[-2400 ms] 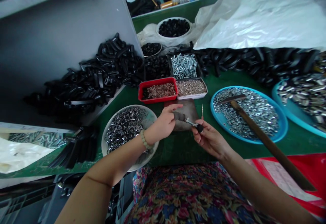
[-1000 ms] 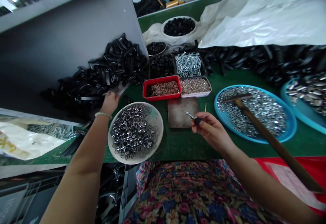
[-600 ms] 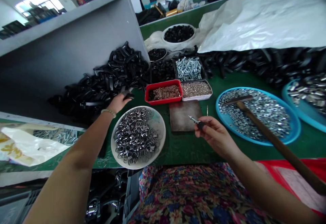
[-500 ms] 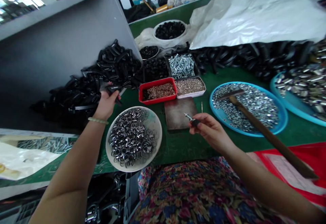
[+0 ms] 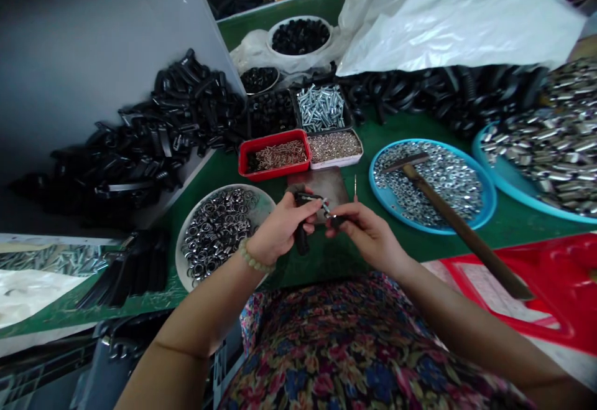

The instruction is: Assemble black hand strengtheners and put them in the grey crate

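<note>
My left hand (image 5: pixel 282 226) is closed around a black plastic part (image 5: pixel 301 242), which looks like a small handle; the fingers cover much of it. Facing it, my right hand (image 5: pixel 370 236) pinches a black knob (image 5: pixel 336 221) with a shiny metal screw (image 5: pixel 325 206) sticking out of it. The screw's tip meets or nearly meets the black part; I cannot tell whether it has entered. Beneath both hands lies a flat metal plate (image 5: pixel 336 180). A white bowl (image 5: pixel 181 259) of metal rings stands left of my left hand.
A big grey bin (image 5: pixel 116 37) of black parts is at left. Behind the plate sit a red tray (image 5: pixel 275 175) of small screws and a white tray (image 5: pixel 342 161). A hammer (image 5: pixel 448 214) lies across a blue tray (image 5: pixel 489 201) of small metal pieces.
My left hand has come from the grey bin to the middle, carrying a black part to the screw. My right hand has shifted slightly left. The view has tilted down.
</note>
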Tool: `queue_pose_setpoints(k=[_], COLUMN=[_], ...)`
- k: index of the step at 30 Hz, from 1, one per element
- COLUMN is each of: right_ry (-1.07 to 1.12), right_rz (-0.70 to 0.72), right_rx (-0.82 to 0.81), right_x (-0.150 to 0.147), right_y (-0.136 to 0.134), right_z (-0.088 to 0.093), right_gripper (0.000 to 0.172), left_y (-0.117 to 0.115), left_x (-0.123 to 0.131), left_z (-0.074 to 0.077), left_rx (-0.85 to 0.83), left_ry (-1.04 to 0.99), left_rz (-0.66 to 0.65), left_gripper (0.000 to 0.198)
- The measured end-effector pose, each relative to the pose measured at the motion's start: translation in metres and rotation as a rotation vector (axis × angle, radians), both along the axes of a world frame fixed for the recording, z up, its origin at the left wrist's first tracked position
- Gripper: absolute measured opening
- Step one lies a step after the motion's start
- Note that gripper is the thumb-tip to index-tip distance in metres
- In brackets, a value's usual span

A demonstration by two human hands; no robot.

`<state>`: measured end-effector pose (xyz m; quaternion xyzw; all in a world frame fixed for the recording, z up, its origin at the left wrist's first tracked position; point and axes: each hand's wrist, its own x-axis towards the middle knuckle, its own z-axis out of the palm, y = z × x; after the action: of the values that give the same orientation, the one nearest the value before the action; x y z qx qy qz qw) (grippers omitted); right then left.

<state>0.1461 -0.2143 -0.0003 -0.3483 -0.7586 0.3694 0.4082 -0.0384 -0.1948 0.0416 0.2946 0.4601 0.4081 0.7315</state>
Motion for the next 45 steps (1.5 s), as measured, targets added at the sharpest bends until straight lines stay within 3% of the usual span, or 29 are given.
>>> queue_pose_setpoints(k=[5,10,14,18,20,25,31,38,45], right_ry=[-0.251,-0.165,-0.125,0.303,0.462,0.565,0.669,0.684,0.604], right_rz=[0.254,0.343,0.373,0.365,0.386,0.321,0.290,0.282,0.297], right_rx=[0.167,0.015,-0.095,-0.524,-0.653,-0.744,-0.906,-1.057,-1.086], right_x=[0.026,0.034,0.031,0.023,0.020,0.012,-0.001,-0.005,-0.017], right_y=[0.005,0.001,-0.006,-0.004,-0.001,0.001,-0.002,0.000,0.000], right_z=[0.001,0.003,0.002,0.002,0.002,0.003,0.005,0.012,0.018], right_gripper=[0.031,0.029,0.025,0.022,0.023,0.024,0.041,0.050,0.054], left_y=[-0.002,-0.011,-0.016,-0.019,-0.020,-0.024,-0.026,-0.026,-0.029], left_x=[0.000,-0.003,-0.004,0.000,0.003,0.010,0.014,0.007,0.001], left_z=[-0.010,-0.021,-0.018,-0.013,-0.013,-0.018,-0.024,-0.030,-0.018], left_rx=[0.005,0.135,0.230,0.317,0.330,0.265,0.293,0.289,0.344], left_ry=[0.173,0.186,0.268,0.228,0.218,0.144,0.098,-0.046,-0.022], left_rz=[-0.160,-0.311,-0.386,-0.347,-0.306,-0.146,0.050,0.012,-0.082], left_gripper=[0.044,0.043,0.045,0.055,0.054,0.054,0.046,0.049,0.052])
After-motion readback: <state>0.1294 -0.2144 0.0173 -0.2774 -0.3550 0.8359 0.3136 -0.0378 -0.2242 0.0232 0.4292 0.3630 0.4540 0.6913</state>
